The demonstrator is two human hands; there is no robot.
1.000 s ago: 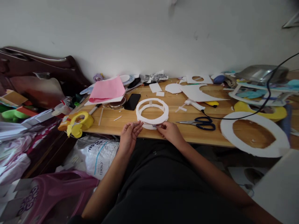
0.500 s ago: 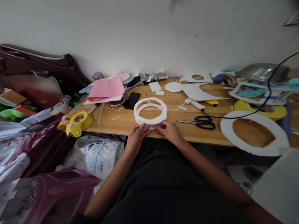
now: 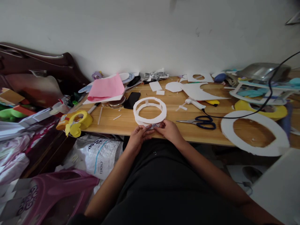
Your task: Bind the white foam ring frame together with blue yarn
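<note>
A white two-tier foam ring (image 3: 150, 120), its upper and lower rings joined by short posts, sits at the table's near edge. Against its front side is a small grey-blue piece (image 3: 153, 126), too small to name and partly covered by fingers. My left hand (image 3: 138, 138) has its fingertips closed on the left end of that piece. From the other side, my right hand (image 3: 170, 131) pinches the right end, thumb and forefinger close against the ring. Scissors (image 3: 197, 122) with dark blue handles lie to the right of my right hand.
A white glue gun (image 3: 195, 103) with a black cable lies behind the scissors. A big white ring (image 3: 227, 131) overhangs the front edge at right. Yellow tape (image 3: 85, 119), a black phone (image 3: 132, 100), pink sheets (image 3: 106, 87) and foam offcuts (image 3: 173, 87) lie around the wooden table (image 3: 112, 126).
The white ring has shifted slightly left and tilted a little. My left fingers have moved right along the small piece, nearer my right fingertips.
</note>
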